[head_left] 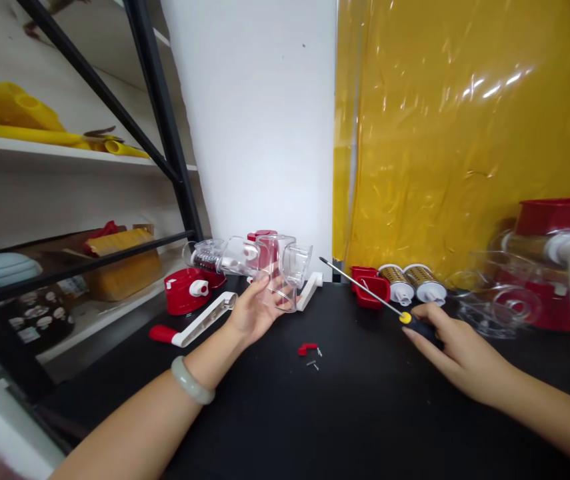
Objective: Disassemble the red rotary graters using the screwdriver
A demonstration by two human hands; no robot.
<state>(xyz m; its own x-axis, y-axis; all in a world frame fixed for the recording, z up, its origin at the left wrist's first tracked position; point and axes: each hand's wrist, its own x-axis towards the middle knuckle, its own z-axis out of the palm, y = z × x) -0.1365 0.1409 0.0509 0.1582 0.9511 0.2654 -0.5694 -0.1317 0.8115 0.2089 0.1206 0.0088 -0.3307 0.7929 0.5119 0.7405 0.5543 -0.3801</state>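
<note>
Your left hand (255,310), palm up, grips a clear plastic housing (281,272) just above the black tabletop (365,413). Your right hand (447,347) closes over the black-and-yellow handle of a screwdriver (409,319), its shaft slanting away toward the wall. Between the two hands lie a small red clip (307,348) and a few loose screws (315,364). Just left of the left hand rest a white crank (205,320) and a red base (182,293). Beyond the right hand stand two drum cutters (399,287) and a red tray (372,288). Yellow plastic sheeting (465,133) hangs behind the right hand and a white wall (255,120) behind the left. Black-framed shelving (165,120) runs along the far left.
</note>
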